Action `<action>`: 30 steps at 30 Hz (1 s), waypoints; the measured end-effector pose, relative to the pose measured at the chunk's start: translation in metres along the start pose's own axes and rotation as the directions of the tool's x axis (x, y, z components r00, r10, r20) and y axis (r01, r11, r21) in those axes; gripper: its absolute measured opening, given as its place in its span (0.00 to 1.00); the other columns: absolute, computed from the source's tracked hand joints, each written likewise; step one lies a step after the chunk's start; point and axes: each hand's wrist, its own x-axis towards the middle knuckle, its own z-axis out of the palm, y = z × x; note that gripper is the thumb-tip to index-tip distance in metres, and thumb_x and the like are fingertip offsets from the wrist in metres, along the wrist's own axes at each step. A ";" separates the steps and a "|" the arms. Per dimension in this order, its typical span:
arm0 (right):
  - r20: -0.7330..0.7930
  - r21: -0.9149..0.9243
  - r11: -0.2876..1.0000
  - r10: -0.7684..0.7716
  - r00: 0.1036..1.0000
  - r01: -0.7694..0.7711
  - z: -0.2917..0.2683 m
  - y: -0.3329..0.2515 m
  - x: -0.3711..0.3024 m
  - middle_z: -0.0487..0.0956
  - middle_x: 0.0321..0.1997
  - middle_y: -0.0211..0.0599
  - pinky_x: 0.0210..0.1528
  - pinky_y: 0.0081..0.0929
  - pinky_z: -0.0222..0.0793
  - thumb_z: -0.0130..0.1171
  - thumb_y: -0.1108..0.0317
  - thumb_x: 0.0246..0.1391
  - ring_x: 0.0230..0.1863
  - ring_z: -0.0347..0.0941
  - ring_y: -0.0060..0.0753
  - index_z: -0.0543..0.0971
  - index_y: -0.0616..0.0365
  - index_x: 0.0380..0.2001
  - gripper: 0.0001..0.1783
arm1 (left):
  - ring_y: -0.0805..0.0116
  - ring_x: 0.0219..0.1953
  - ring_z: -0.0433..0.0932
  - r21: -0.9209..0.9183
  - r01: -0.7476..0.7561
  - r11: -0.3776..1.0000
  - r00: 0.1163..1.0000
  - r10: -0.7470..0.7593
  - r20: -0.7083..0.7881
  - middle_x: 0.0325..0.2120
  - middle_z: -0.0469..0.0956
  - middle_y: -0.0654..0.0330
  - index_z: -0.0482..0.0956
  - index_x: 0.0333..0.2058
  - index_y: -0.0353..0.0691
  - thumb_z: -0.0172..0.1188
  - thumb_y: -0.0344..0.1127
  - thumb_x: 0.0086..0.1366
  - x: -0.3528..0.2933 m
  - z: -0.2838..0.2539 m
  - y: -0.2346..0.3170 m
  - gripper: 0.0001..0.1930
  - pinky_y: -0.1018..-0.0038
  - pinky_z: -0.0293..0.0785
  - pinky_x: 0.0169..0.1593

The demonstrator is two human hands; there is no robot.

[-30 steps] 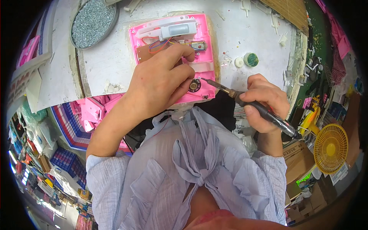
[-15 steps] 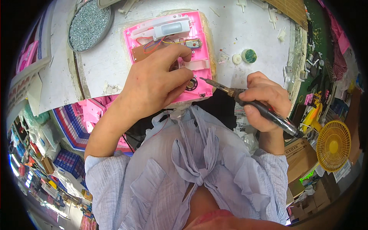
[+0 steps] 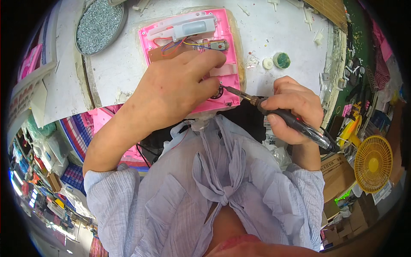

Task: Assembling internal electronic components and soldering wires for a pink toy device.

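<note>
The right hand [image 3: 293,109] is closed in a pen-like grip round the black handle of a soldering iron [image 3: 282,115], thumb underneath and fingers curled over the top. The iron slants up to the left, and its metal tip meets the lower right part of a pink plastic casing [image 3: 229,51], right beside a small round part set into the casing near its bottom edge.

The left hand [image 3: 175,88] lies flat across the lower half of that casing, palm down, fingers together and stretched toward the right, pressing on it; the fingertips end close to the iron's tip. Whether they pinch a wire there cannot be told.

The casing lies open-side up on the white bench [image 3: 111,73], near its front edge and straight ahead of the person. In its upper half sit a white plastic piece [image 3: 188,29], a brown circuit board [image 3: 165,50] and thin coloured wires running to a small metal part on the right.

To the right of the casing, on the bench, are a white disc [image 3: 267,63] and a green cap [image 3: 282,60], side by side. At the bench's far left corner stands a round tray of small metal screws [image 3: 99,25]. Off the bench at the right edge, a yellow fan [image 3: 373,163] stands among boxes.
</note>
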 end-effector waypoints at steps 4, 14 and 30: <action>0.016 0.005 1.000 0.009 1.000 -0.010 0.001 -0.001 0.002 0.81 0.24 0.36 0.28 0.32 0.66 0.68 0.77 0.41 0.20 0.69 0.37 0.83 0.60 0.36 0.14 | 0.60 0.42 0.81 0.018 0.018 1.000 1.000 -0.018 0.010 0.46 0.78 0.62 0.83 0.33 0.40 0.65 0.33 0.56 0.000 0.000 0.002 0.06 0.66 0.80 0.38; 0.022 0.001 0.999 0.053 0.998 -0.053 -0.001 -0.001 0.003 0.80 0.24 0.34 0.29 0.31 0.66 0.69 0.77 0.41 0.20 0.70 0.36 0.83 0.59 0.36 0.14 | 0.62 0.39 0.81 0.037 -0.056 0.998 0.997 0.054 0.055 0.46 0.78 0.62 0.84 0.37 0.41 0.69 0.33 0.57 0.004 -0.001 0.001 0.09 0.67 0.80 0.34; -0.249 0.078 0.975 0.219 0.944 -0.206 -0.034 -0.013 -0.044 0.82 0.33 0.44 0.33 0.24 0.67 0.66 0.73 0.50 0.30 0.74 0.28 0.80 0.69 0.44 0.17 | 0.62 0.40 0.81 0.063 -0.066 0.996 0.997 0.064 0.039 0.45 0.79 0.59 0.85 0.39 0.43 0.68 0.31 0.54 -0.001 -0.003 -0.001 0.11 0.68 0.80 0.36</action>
